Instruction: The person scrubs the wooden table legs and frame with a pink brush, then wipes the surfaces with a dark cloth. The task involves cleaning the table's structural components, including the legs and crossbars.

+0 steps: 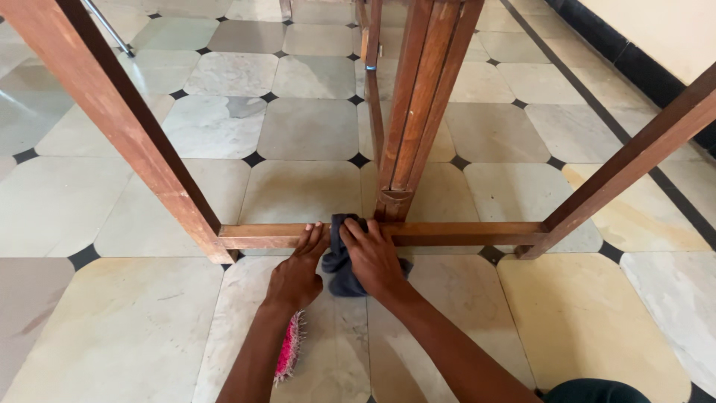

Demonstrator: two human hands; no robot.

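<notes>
Two hands and a dark cloth at the low rail of a wooden frame.

The right hand (373, 257) presses a dark blue cloth (341, 270) against the low wooden rail (462, 233), its grip spread flat over the cloth with fingers bent onto the rail's top. The cloth bunches at the rail just beside the upright post (418, 104) and hangs down to the tiled floor (298, 134). The left hand (298, 272) rests beside it, fingers laid loosely on the rail, holding nothing. A pink fringed cloth (289, 347) lies on the floor under the left forearm. Slanted legs (119, 119) rise at both ends of the rail.
</notes>
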